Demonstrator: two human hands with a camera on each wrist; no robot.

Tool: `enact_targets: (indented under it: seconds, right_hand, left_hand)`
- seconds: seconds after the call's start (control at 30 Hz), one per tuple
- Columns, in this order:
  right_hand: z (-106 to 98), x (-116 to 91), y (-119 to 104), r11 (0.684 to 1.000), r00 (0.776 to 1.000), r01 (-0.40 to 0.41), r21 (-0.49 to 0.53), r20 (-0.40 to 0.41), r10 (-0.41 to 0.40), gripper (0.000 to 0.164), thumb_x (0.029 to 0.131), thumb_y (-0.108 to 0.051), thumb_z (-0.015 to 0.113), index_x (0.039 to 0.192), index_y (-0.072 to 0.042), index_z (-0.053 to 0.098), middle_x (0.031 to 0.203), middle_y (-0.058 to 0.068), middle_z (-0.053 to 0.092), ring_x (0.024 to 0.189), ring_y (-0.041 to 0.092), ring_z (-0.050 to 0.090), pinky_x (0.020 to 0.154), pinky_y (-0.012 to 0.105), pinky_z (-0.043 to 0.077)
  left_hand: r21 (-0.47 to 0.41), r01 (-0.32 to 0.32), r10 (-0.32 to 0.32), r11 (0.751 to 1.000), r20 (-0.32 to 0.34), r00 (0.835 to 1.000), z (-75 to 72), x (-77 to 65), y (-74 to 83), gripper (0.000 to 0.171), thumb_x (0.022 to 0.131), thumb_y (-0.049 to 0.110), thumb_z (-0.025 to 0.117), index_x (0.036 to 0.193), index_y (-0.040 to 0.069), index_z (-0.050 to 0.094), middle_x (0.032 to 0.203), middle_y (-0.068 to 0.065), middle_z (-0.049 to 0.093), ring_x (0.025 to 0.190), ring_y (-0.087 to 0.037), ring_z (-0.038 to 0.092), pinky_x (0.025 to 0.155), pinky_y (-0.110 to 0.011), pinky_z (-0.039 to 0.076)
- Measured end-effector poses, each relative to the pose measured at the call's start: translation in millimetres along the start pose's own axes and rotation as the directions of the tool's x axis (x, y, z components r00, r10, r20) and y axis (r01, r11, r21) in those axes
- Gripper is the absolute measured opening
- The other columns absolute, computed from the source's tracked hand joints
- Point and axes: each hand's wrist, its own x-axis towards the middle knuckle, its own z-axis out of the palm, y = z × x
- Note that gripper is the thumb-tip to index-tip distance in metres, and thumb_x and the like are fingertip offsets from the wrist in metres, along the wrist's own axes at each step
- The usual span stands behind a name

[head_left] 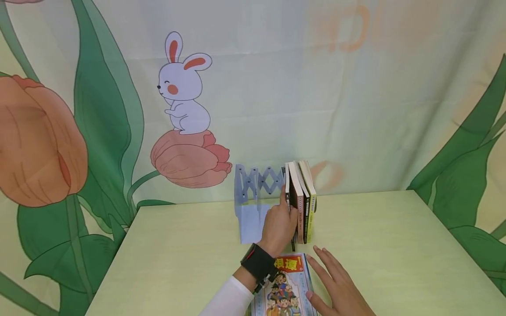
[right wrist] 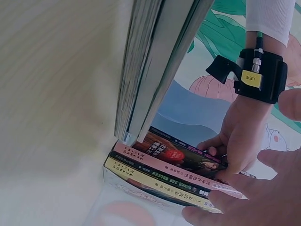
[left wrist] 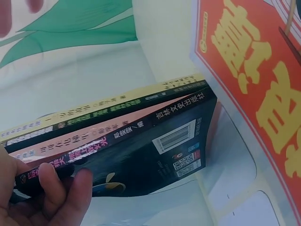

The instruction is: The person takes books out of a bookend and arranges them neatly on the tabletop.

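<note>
My left hand (head_left: pixel 278 226) reaches to the standing books and grips a black book (left wrist: pixel 164 146) by its spine, fingers on one cover and thumb over the other side. The black book stands slightly tilted at the left end of the row. Beside it are a pink-spined book (head_left: pixel 301 219), a dark-spined book (head_left: pixel 306 219) and a yellow-spined book (head_left: pixel 311 219). My right hand (head_left: pixel 337 283) hovers with spread fingers near the right edge of a comic-covered book (head_left: pixel 282 294). That book lies on top of a stack whose page edges (right wrist: pixel 160 56) show in the right wrist view.
A blue-grey expandable bookend (head_left: pixel 250 224) with a lattice back (head_left: pixel 262 181) stands left of the row. Behind the pale yellow table (head_left: pixel 178 254) hangs a printed cloth (head_left: pixel 257 87) with a rabbit and tulips. A black wrist strap (head_left: pixel 258 265) is on my left wrist.
</note>
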Motion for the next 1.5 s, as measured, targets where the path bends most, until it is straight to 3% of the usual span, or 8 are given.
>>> enact_targets:
  seconds: [0.47, 0.8, 1.1, 1.27, 1.5]
  right_hand:
    - [-1, 3, -3, 1.0, 1.0, 0.006, 0.002, -0.005, -0.006, 0.076, 0.088, -0.04, 0.069, 0.154, -0.028, 0.034, 0.157, 0.005, 0.036, 0.141, 0.033, 0.036, 0.102, 0.062, 0.041]
    - [-12, 10, -5, 0.996, 0.993, 0.087, -0.011, -0.076, -0.088, 0.08, 0.088, -0.034, 0.071, 0.155, -0.024, 0.03, 0.159, 0.006, 0.031, 0.142, 0.029, 0.032, 0.098, 0.06, 0.045]
    - [-16, 14, -6, 0.995, 0.99, 0.101, -0.005, -0.1, -0.101, 0.083, 0.087, -0.03, 0.073, 0.156, -0.023, 0.028, 0.161, 0.007, 0.028, 0.146, 0.026, 0.027, 0.1, 0.059, 0.044]
    - [-17, 16, -7, 0.994, 0.985, 0.113, -0.003, -0.133, -0.112, 0.085, 0.085, -0.03, 0.074, 0.156, -0.023, 0.029, 0.161, 0.007, 0.029, 0.146, 0.024, 0.028, 0.098, 0.059, 0.044]
    - [-17, 18, -8, 0.992, 0.979, 0.128, -0.007, -0.161, -0.127, 0.086, 0.083, -0.028, 0.075, 0.156, -0.021, 0.03, 0.16, 0.009, 0.03, 0.146, 0.024, 0.029, 0.097, 0.058, 0.044]
  left_hand:
    - [-0.004, -0.031, 0.031, 1.0, -0.07, 0.997, -16.5, -4.8, 11.4, 0.064, 0.102, 0.021, 0.044, 0.158, 0.007, 0.017, 0.048, 0.002, 0.043, 0.037, -0.009, 0.036, 0.039, -0.023, 0.025]
    - [-0.052, -0.065, 0.06, 0.997, -0.092, 0.994, -34.3, -11.6, 20.3, 0.066, 0.103, 0.02, 0.044, 0.16, 0.016, 0.01, 0.048, 0.002, 0.04, 0.036, -0.01, 0.033, 0.038, -0.023, 0.025]
    - [-0.062, -0.123, 0.115, 0.99, -0.128, 0.985, -48.8, -21.9, 27.6, 0.059, 0.104, 0.02, 0.042, 0.156, 0.003, 0.021, 0.052, 0.002, 0.042, 0.037, -0.007, 0.03, 0.038, -0.02, 0.023]
    - [-0.1, -0.13, 0.116, 0.986, -0.139, 0.984, -55.3, -28.4, 31.1, 0.041, 0.104, 0.022, 0.041, 0.138, -0.002, 0.042, 0.052, 0.002, 0.039, 0.037, -0.008, 0.026, 0.039, -0.021, 0.02]
    - [-0.129, -0.155, 0.134, 0.979, -0.161, 0.978, -63.0, -34.2, 34.0, 0.025, 0.105, 0.021, 0.04, 0.117, 0.001, 0.051, 0.054, 0.002, 0.039, 0.038, -0.008, 0.023, 0.039, -0.021, 0.019]
